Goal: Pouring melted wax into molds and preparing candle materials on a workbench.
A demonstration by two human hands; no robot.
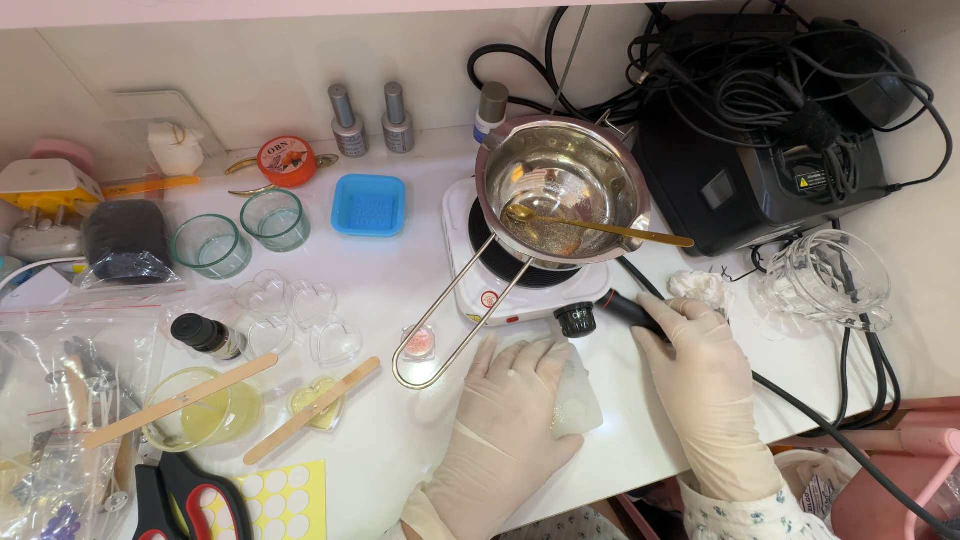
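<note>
Head view, wax block (pixel 578 400) under left fingers (pixel 520 365)

Head view, steeply down, close.

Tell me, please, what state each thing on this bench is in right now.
Steel pot: on the hotplate, gold spoon inside.
Blue mould: empty.
Small dark bottle: lying down.
Left hand: gloved, resting on a clear bag.
Right hand: gloved, touching a black cable.
</note>
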